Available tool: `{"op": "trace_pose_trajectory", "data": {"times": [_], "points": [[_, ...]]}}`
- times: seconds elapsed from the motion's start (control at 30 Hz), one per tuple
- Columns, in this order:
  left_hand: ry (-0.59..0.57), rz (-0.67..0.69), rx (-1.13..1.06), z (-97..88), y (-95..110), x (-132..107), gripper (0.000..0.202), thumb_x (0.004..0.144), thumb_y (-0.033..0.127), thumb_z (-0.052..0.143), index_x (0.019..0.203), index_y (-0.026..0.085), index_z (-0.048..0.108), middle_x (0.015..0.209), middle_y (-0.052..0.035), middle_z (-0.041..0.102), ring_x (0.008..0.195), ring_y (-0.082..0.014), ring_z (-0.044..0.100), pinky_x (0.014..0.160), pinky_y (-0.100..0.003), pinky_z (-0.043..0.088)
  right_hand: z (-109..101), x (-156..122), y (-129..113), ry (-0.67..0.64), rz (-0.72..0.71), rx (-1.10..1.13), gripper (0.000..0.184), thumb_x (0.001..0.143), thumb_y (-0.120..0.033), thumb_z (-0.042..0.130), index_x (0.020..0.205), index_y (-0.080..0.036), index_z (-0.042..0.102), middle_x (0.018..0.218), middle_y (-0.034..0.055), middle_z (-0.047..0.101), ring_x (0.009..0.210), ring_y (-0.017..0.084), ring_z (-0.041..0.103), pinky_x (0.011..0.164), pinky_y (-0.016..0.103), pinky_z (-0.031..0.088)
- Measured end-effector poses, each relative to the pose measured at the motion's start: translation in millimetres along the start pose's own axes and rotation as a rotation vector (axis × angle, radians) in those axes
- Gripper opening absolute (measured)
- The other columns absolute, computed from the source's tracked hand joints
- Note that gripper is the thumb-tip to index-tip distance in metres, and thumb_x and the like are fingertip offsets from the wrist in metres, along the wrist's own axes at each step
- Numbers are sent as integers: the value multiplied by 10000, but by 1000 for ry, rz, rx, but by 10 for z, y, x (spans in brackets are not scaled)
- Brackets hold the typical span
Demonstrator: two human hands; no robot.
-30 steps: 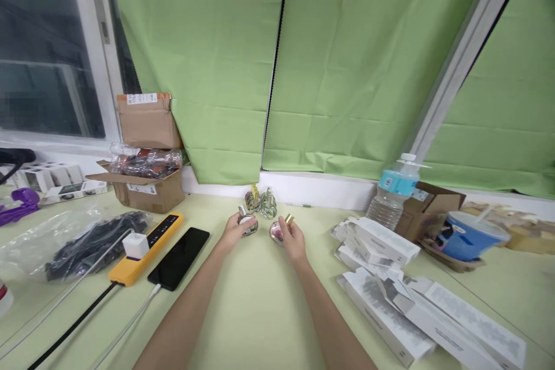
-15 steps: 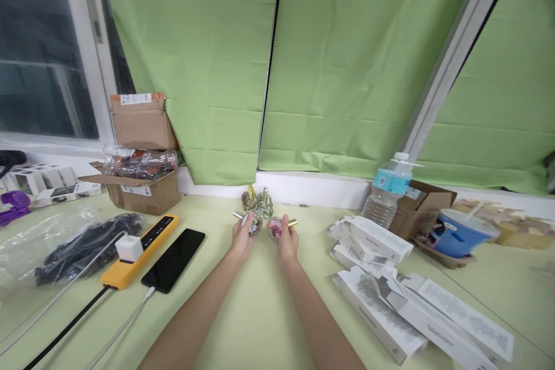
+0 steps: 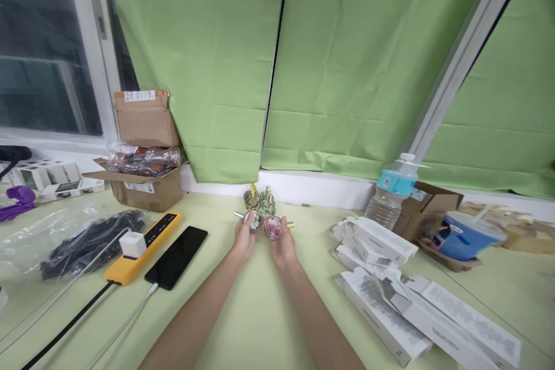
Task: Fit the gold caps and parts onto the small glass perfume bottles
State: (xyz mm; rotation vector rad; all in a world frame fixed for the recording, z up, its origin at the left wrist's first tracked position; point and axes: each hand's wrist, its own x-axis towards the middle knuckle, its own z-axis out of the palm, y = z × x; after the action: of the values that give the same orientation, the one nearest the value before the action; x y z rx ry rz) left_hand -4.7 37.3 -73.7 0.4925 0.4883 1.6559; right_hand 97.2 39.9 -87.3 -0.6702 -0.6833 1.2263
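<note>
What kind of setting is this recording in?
Probably an office or workroom table by a window: green roller blinds hang behind, with cardboard boxes, stacked white product boxes and a yellow power strip on the table.

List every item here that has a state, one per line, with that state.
Left hand: holding a silver-capped small bottle.
Right hand: holding a pink small bottle.
Water bottle: upright, capped.
Phone: screen dark, cable plugged in.
Power strip: white adapter plugged in.
Cardboard box: flaps open.
Blue cup: lidded, with straw.
</note>
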Motion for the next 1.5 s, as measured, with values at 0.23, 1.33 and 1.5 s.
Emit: {"op": "trace_pose_trajectory", "data": {"times": [0.23,1.33,1.5], "points": [[-11,-28,-2,-18,9,1,277,752,242,781,974,173,630,992,-66,715,909,-169,691,819,-287,573,-17,-32,-25,-44,40,8,268,677,-351,794,854,-196,665,927,30,729,834,181,676,725,276,566],[-39,-81,115,-46,-32,18,438,723,407,807,1036,168,615,1051,-107,713,967,-212,697,896,-365,568,19,-56,-40,-106,90,-2,335,805,-559,654,931,-249,661,1082,34,723,1047,206,660,904,370,575],[-8,-67,77,-47,-16,15,409,758,400,782,1051,171,611,1059,-103,713,971,-201,698,915,-357,564,9,-51,-38,-97,114,64,301,815,-525,666,927,-246,668,1085,42,726,1055,212,656,914,379,566]]}}
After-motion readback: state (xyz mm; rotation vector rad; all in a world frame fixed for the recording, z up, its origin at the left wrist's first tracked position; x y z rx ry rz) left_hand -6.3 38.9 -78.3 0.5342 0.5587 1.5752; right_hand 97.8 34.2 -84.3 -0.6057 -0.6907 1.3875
